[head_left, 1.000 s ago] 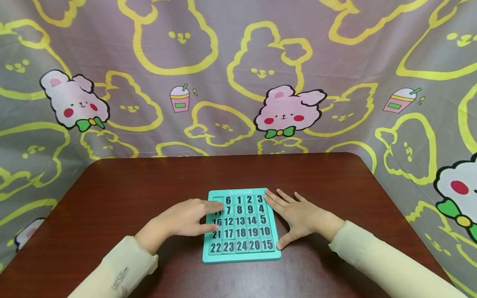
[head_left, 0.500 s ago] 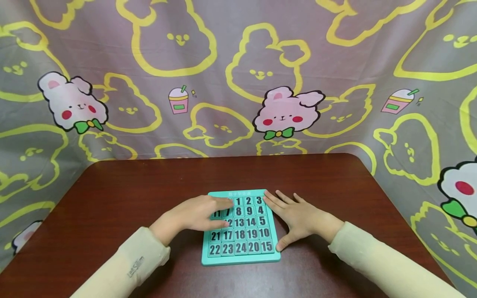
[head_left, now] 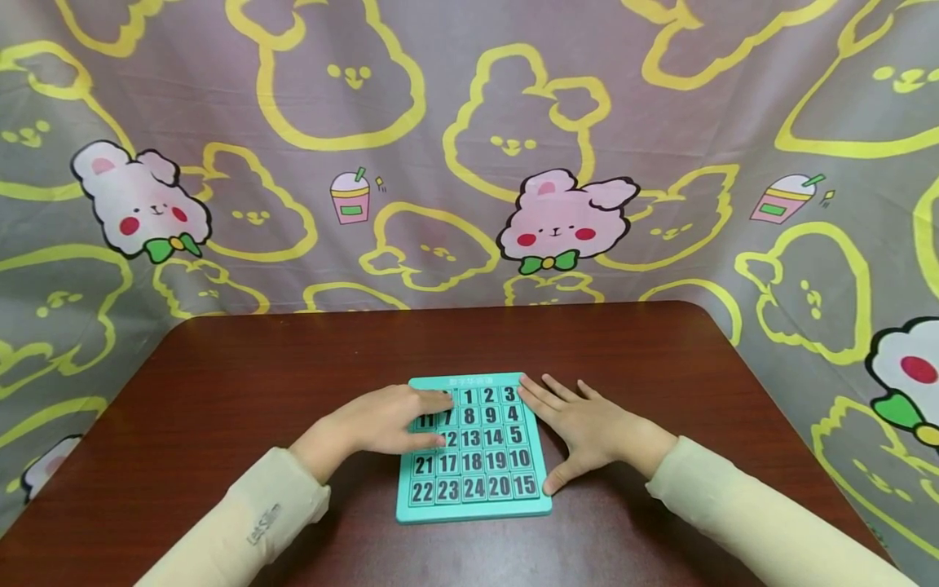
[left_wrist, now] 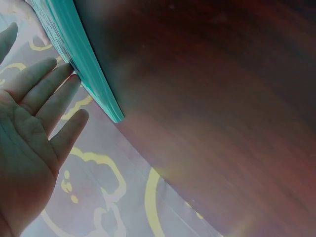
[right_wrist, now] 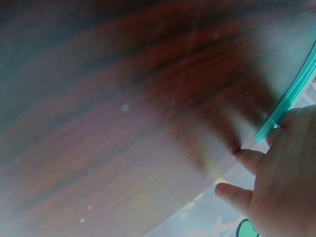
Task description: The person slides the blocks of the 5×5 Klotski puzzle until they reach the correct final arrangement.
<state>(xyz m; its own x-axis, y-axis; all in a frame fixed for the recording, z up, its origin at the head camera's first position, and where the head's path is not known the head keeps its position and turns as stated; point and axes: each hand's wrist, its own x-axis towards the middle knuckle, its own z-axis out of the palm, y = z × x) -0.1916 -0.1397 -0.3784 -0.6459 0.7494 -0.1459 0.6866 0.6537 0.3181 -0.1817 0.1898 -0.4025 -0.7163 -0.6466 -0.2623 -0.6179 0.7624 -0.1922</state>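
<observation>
A turquoise sliding number puzzle (head_left: 473, 512) lies flat on the table, its numbered tiles set in rows. My left hand (head_left: 377, 420) reaches over its upper left part, fingertips at the top row and the thumb lower, over the third row. The fingers hide several left-hand tiles. In the left wrist view the left hand (left_wrist: 34, 118) has its fingers extended beside the puzzle's edge (left_wrist: 89, 59). My right hand (head_left: 594, 428) rests with spread fingers along the puzzle's right side, touching the upper right corner and, with the thumb, the lower right. The right wrist view shows this hand (right_wrist: 286, 173) against the turquoise edge (right_wrist: 291, 94).
The brown wooden table (head_left: 293, 350) extends around the puzzle. A grey curtain (head_left: 425, 98) printed with yellow outlines and rabbit faces hangs behind the table and at both sides.
My left hand has moved right across the top rows, then slightly back left, now covering the spot where the 6 tile showed. My right hand stays in place.
</observation>
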